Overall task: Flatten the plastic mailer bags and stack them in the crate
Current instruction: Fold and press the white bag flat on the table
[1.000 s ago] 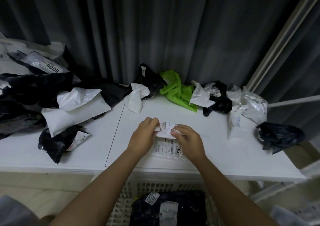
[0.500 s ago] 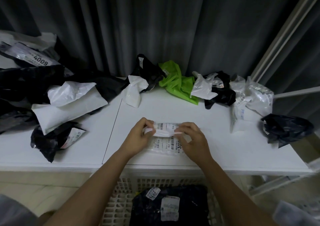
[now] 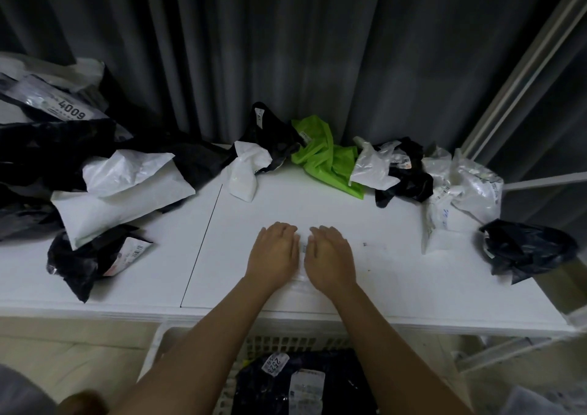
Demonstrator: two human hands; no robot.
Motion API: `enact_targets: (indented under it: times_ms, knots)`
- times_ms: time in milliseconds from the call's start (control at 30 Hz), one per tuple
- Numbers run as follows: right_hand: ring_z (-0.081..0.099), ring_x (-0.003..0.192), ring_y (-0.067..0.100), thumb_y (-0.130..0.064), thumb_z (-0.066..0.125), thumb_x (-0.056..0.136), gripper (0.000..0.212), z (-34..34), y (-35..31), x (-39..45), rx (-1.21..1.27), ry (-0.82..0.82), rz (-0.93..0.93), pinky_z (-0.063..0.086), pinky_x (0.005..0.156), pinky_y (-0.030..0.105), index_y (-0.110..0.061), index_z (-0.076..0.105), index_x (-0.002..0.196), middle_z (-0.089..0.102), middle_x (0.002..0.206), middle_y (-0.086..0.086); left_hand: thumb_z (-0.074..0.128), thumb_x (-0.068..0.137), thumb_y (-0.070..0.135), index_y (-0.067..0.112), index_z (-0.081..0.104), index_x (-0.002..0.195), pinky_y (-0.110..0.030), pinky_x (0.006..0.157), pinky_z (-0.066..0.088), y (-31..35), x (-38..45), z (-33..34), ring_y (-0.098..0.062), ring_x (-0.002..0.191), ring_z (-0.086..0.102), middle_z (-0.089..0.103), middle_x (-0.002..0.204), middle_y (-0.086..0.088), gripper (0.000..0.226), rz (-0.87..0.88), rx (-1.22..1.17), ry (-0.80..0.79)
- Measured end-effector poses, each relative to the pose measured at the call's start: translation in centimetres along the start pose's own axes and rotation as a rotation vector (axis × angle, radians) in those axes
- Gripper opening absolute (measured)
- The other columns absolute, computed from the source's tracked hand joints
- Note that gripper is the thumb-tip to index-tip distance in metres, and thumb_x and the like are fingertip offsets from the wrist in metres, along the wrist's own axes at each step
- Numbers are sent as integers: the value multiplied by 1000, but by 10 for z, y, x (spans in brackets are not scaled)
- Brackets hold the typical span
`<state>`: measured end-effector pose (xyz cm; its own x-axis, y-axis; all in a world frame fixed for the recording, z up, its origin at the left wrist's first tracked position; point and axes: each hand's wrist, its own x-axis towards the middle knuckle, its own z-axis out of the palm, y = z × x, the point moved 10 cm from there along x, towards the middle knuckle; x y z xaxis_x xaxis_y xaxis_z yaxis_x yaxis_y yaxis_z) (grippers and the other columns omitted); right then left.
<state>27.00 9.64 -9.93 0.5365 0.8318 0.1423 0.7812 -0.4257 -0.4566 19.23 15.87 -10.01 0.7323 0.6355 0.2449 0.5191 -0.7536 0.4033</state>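
A small clear mailer bag (image 3: 302,260) with a printed label lies on the white table (image 3: 397,275), almost wholly covered by my hands. My left hand (image 3: 273,251) and my right hand (image 3: 330,256) lie side by side, palms down and fingers straight, pressing the bag flat. Only a thin strip of it shows between them. Below the table's front edge stands a white lattice crate (image 3: 254,343) holding a flat black mailer (image 3: 317,386) with white labels.
Crumpled mailers line the back of the table: black and white ones (image 3: 120,189) at the left, a small black one (image 3: 92,259) nearer the front, a green one (image 3: 324,157), clear ones (image 3: 460,198) and a dark one (image 3: 527,249) at the right. A grey curtain hangs behind.
Both hands let go of the bag's folded top edge that they were pinching and now lie flat on the bag, pressing it down onto the table.
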Motion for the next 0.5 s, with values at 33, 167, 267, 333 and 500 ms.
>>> enact_targets:
  times_ms: [33, 167, 267, 333, 500]
  knots:
    - [23, 143, 26, -39, 13, 100, 59, 16, 4, 2, -66, -115, 33, 18, 117, 42, -10, 38, 144, 35, 152, 11, 18, 98, 32, 6, 57, 118, -38, 97, 35, -3, 4, 10, -27, 115, 50, 59, 120, -9, 52, -27, 28, -58]
    - [6, 148, 21, -33, 14, 104, 52, 47, 14, -7, -154, -258, 32, 4, 119, 41, -13, 17, 152, 12, 161, 5, 17, 104, 32, 8, 31, 145, -41, 117, 15, -21, 0, 45, -25, 143, 21, 29, 153, -9, 50, -116, 125, -271]
    - [-1, 148, 18, -37, 6, 102, 56, 53, 18, -14, -167, -245, 19, -1, 120, 39, -16, 11, 154, 5, 162, 3, 13, 104, 34, 11, 16, 152, -40, 120, 5, -24, -10, 52, -21, 148, 6, 12, 160, -6, 54, -116, 125, -286]
    - [-6, 148, 17, -43, -4, 96, 63, 55, 19, -18, -170, -236, 14, -4, 120, 39, -19, 7, 154, -1, 162, 2, 11, 104, 36, 13, 9, 153, -39, 120, 0, -23, -15, 53, -19, 148, -2, 4, 161, -4, 55, -112, 123, -271]
    - [-13, 147, 16, -56, -26, 75, 89, 61, 21, -23, -186, -189, -18, -9, 118, 38, -24, 1, 154, -8, 161, -1, -22, 78, 50, 17, -1, 153, -39, 118, -7, -23, -22, 55, -19, 147, -10, -7, 161, -2, 84, -88, 188, -250]
